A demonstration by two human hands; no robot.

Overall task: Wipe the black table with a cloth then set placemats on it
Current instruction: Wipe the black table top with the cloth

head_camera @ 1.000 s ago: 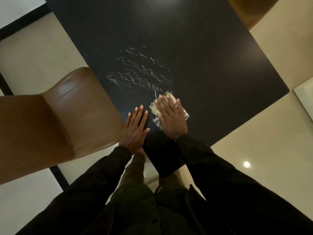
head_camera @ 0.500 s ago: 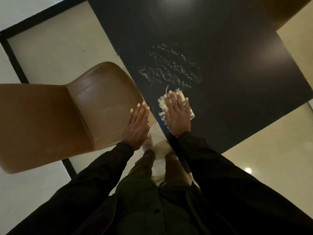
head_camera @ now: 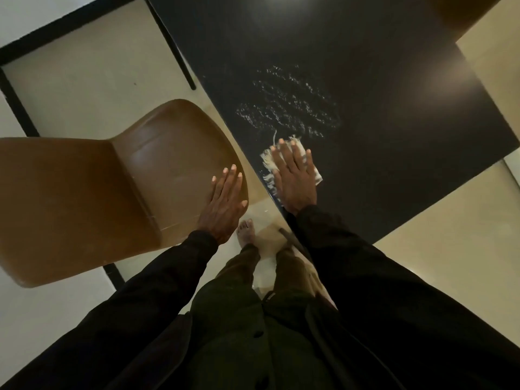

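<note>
The black table (head_camera: 380,114) fills the upper right of the head view. My right hand (head_camera: 295,178) presses flat, fingers straight, on a small white fringed cloth (head_camera: 268,161) near the table's near-left edge. Just beyond the cloth lies a patch of white wet streaks (head_camera: 289,108). My left hand (head_camera: 223,201) is off the table, fingers straight, over the front edge of a brown chair seat (head_camera: 157,164); whether it touches the seat I cannot tell. No placemats are in view.
The brown chair (head_camera: 70,206) stands left of the table, close to its edge. A second brown chair (head_camera: 461,15) shows at the top right. A black table leg (head_camera: 180,57) drops to the pale floor (head_camera: 70,88). My bare feet stand by the table corner.
My left hand has come off the table's edge and moved left over the chair seat. The view has shifted left. My right hand stays flat on the cloth.
</note>
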